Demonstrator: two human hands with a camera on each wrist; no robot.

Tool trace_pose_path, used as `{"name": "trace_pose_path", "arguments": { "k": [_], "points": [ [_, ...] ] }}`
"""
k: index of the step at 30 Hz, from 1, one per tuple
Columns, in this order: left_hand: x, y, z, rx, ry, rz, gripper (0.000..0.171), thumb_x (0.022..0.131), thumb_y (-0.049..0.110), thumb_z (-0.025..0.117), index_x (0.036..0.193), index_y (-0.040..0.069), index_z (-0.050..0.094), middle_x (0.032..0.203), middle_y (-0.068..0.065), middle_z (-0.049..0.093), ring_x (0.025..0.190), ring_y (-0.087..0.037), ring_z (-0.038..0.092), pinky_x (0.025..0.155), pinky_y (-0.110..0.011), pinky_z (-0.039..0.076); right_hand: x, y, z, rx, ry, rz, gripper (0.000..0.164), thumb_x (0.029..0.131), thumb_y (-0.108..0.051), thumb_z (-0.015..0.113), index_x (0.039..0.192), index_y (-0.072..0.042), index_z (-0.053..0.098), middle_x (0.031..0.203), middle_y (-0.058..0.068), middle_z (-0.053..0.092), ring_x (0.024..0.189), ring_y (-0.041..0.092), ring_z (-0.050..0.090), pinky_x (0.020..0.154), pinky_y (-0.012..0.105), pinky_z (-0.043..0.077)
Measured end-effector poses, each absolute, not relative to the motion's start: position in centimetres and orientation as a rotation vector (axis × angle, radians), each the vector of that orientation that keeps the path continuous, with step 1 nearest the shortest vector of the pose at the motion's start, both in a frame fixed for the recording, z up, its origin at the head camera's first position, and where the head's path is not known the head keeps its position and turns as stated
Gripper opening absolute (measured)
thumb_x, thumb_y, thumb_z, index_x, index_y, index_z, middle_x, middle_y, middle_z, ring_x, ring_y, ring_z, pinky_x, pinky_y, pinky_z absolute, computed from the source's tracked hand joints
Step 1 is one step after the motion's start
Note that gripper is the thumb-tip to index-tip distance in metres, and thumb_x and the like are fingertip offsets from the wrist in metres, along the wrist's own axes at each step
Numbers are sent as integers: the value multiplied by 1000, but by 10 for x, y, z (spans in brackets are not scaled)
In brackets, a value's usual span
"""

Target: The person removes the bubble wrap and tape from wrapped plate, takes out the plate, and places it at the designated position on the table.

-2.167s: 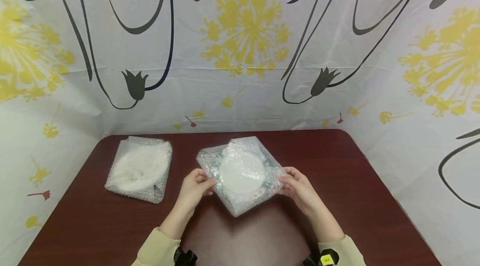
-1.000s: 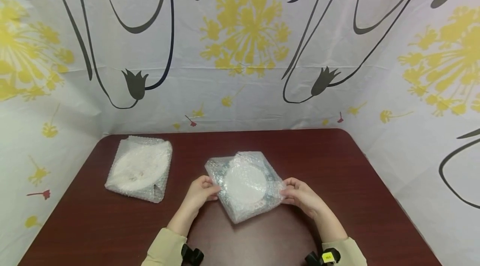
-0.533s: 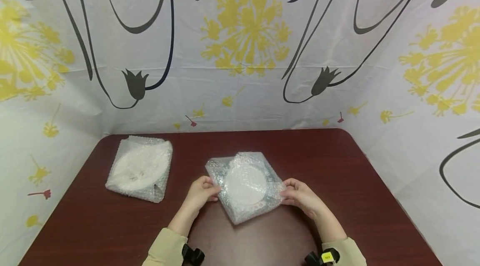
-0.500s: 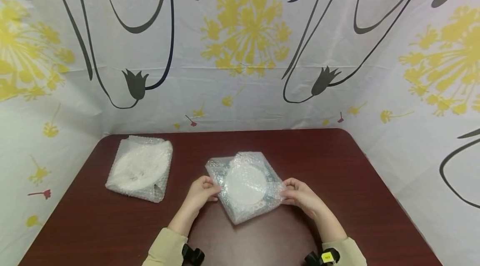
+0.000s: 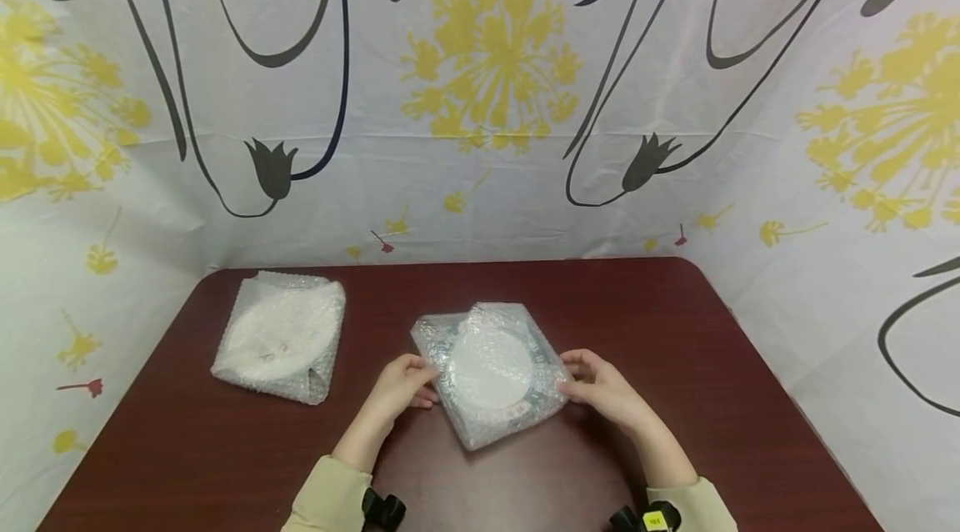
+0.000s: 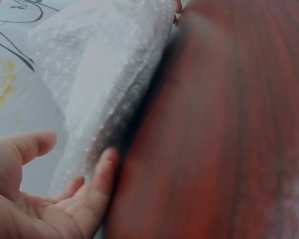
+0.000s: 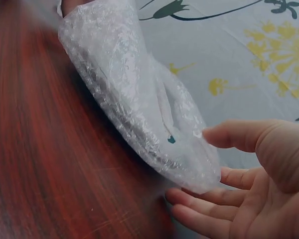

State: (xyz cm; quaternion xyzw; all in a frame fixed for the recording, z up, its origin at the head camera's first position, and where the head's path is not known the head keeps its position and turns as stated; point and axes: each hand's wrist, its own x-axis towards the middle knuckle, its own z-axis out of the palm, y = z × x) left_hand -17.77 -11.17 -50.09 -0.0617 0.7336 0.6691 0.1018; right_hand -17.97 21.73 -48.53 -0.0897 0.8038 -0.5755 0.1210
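Observation:
A bubble-wrapped plate point(image 5: 491, 369), with a white round middle and a blue-patterned rim showing through the wrap, lies on the dark red-brown table in front of me. At its left edge is my left hand point(image 5: 402, 384); in the left wrist view the thumb stands off the bubble wrap and the straight fingers lie beside its lower edge. My right hand point(image 5: 603, 388) is at the right corner. In the right wrist view its thumb tip point(image 7: 209, 135) is right at the wrap's edge, with the other fingers spread loosely under the corner.
A second bubble-wrapped package point(image 5: 279, 338), with a white round thing inside, lies at the table's back left. Behind the table point(image 5: 720, 399) and along both sides hangs a white cloth point(image 5: 480, 219) printed with grey and yellow flowers.
Earlier the wrapped plate came down and towards me in both hands. Since half a second ago it has stayed put, while both hands have loosened and the left thumb has drawn off.

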Motion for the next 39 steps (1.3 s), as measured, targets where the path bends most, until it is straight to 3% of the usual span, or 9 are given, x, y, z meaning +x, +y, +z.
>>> {"name": "trace_pose_path", "arguments": {
  "k": [7,16,24,30,39],
  "points": [
    [-175,-109,-491,-210,2160,1957,79,89,30,67,140,-10,22,102,-26,58,65,-28,65,60,-37,56,-180,215,-483,-394,2543,-1559,47,86,-12,71,126,3,52,121,20,58,106,32,58,83,36,49],
    [-170,-102,-484,-179,2179,1925,101,86,37,71,148,-3,2,102,-21,59,68,-26,64,61,-38,55,-177,204,-473,-445,2697,-1465,46,86,-16,72,126,-3,55,127,17,56,120,33,51,97,51,41],
    [-161,-95,-476,-162,2228,1839,107,84,38,74,150,1,-2,115,-25,54,72,-23,62,62,-40,54,-173,187,-465,-630,2902,-1340,51,80,-9,75,126,0,56,127,12,57,121,30,49,97,50,40],
    [-157,-91,-474,-134,2246,1814,109,81,34,76,151,2,-2,138,-42,29,91,-32,60,64,-41,54,-172,172,-463,-881,2961,-1254,44,79,-11,77,120,-9,61,132,14,54,123,30,48,95,50,43],
    [-157,-90,-479,-87,2230,1852,108,80,23,76,150,2,-2,139,-42,27,95,-34,56,64,-42,52,-179,147,-461,-1107,2954,-1132,39,81,-13,75,118,-13,64,134,13,52,127,35,44,100,53,37]
  ]
}}
